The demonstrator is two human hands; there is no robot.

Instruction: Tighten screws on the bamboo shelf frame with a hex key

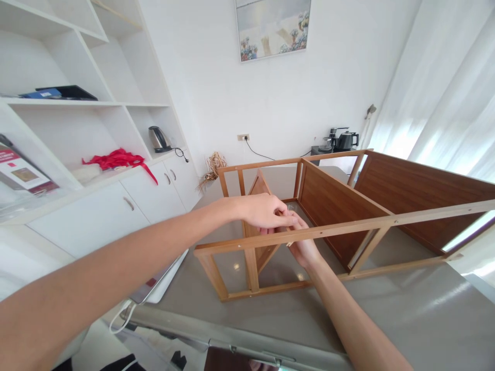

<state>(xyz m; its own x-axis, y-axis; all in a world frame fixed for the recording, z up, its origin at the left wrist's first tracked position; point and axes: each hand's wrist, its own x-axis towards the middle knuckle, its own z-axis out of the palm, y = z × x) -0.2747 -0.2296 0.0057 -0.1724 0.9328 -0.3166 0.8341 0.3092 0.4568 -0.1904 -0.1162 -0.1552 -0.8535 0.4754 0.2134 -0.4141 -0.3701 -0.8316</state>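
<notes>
A wooden shelf frame (348, 227) lies on its side on a grey table (406, 304). Above its left bay, my left hand (261, 210) reaches over the front rail, fingers curled and pinched beside a slanting wooden panel (266, 254). My right hand (305, 245) comes up behind the same rail from the right, its fingertips meeting those of the left. What the two hands pinch is mostly hidden; a small pale piece shows just below the rail between them. Farther right, two brown panels, a middle panel (336, 206) and an end panel (421, 193), stand inside the frame.
White shelving (112, 103) on the left holds a kettle (158, 138) and red ribbon (116, 159). Dried flowers (215, 166) stand behind the table. A coffee maker (344, 140) is at the back right, near white curtains (448, 93). A laptop (166, 278) lies at the table's left edge.
</notes>
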